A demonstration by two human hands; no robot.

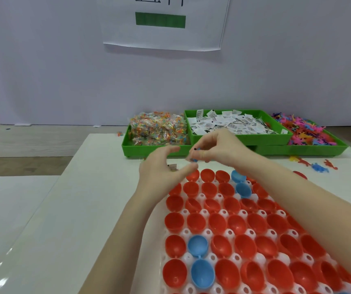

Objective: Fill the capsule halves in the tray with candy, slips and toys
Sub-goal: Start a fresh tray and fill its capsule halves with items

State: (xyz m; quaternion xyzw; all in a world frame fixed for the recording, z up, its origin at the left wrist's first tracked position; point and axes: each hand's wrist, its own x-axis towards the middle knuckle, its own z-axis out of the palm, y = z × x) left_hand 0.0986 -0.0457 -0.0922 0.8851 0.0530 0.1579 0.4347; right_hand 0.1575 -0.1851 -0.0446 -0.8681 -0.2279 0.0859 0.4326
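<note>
i am watching both hands working above the far edge of the tray, a white moulded plastic sheet with round cups and small holed bumps between them. the tray is lying on a smooth, glossy white table. nearly every cup is carrying a capsule half: glossy red plastic bowls, open side up, all looking hollow. a few blue halves are sitting among them, joined in pairs by a thin hinge.

my right hand is hanging with fingers curled downward, pinching a small blue toy at the fingertips; motion blur is hiding its exact shape. my left hand is hovering just beside it, fingers loosely spread and slightly bent, palm turned toward the right hand, gripping nothing that i can see.

behind the hands, three green plastic bins are standing in a row, touching. the left bin is holding crinkly clear packets of multicoloured candy. the middle bin is holding white paper slips with dark print. the right bin is holding a tangle of flat, translucent toys in pink, orange and blue. a few loose toys are lying on the table in front of it.
</note>
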